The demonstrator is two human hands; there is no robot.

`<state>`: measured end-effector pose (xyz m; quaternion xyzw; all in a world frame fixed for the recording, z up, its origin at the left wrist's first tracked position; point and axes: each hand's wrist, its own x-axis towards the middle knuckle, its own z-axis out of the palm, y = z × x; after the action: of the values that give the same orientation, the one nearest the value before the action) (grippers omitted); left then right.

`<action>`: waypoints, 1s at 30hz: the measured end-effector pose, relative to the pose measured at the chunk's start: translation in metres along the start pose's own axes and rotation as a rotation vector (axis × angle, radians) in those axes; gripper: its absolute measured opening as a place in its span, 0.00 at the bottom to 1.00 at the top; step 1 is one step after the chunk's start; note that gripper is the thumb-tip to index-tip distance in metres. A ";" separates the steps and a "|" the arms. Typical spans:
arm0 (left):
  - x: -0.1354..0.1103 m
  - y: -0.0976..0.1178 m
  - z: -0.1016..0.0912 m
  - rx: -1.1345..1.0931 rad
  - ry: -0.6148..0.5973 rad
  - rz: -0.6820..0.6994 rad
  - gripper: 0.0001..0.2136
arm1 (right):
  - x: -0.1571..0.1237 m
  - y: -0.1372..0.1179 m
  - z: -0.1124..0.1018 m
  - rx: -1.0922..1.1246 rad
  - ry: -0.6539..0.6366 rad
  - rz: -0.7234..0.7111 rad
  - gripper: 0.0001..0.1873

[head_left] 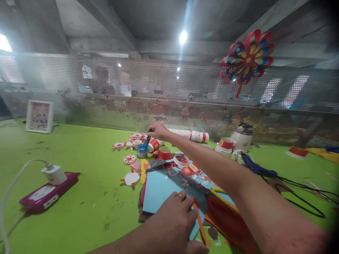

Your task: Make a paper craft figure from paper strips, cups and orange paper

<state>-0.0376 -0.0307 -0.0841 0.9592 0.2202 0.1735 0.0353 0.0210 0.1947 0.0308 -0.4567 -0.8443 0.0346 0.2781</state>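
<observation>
My right hand (pixel 158 131) reaches far across the table, fingers pinched at the top of a dark stick-like tool (pixel 148 139). The tool's bluish lower end meets a small blue jar (pixel 142 151); whether it is a brush I cannot make out. Nearer to me, my left hand (pixel 178 213) lies with fingers apart on a stack of light blue paper (pixel 161 190). An orange strip (pixel 200 220) runs beside its fingers. Round white discs with red tabs (pixel 131 179) lie near the jar, and a red and white paper cup (pixel 155 144) is tipped over behind it.
A purple power strip (pixel 50 192) with a white plug sits at left. Scissors (pixel 164 165) and paper scraps lie on the blue paper. At right are a blue glue gun (pixel 258 165) with a cable, stacked cups (pixel 226 144) and a white kettle-like container (pixel 242 137).
</observation>
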 end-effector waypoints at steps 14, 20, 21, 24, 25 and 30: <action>-0.001 0.000 0.003 -0.013 -0.014 -0.014 0.26 | -0.012 0.003 -0.020 -0.004 -0.028 -0.123 0.11; 0.000 0.003 -0.001 -0.007 -0.030 -0.031 0.26 | -0.022 0.003 -0.012 -0.061 -0.102 -0.253 0.12; 0.000 0.003 -0.002 -0.006 -0.031 -0.035 0.26 | -0.025 0.004 -0.015 -0.071 -0.116 -0.280 0.13; 0.000 0.003 -0.001 -0.003 -0.030 -0.029 0.25 | -0.031 0.004 -0.025 -0.105 -0.149 -0.351 0.14; 0.000 0.003 -0.001 0.000 -0.027 -0.028 0.25 | -0.033 0.004 -0.028 -0.116 -0.155 -0.371 0.13; 0.001 0.003 -0.001 0.007 -0.023 -0.032 0.26 | -0.035 0.001 -0.034 -0.138 -0.119 -0.425 0.11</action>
<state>-0.0363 -0.0329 -0.0820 0.9577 0.2356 0.1612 0.0373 0.0535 0.1609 0.0444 -0.2834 -0.9369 -0.0556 0.1970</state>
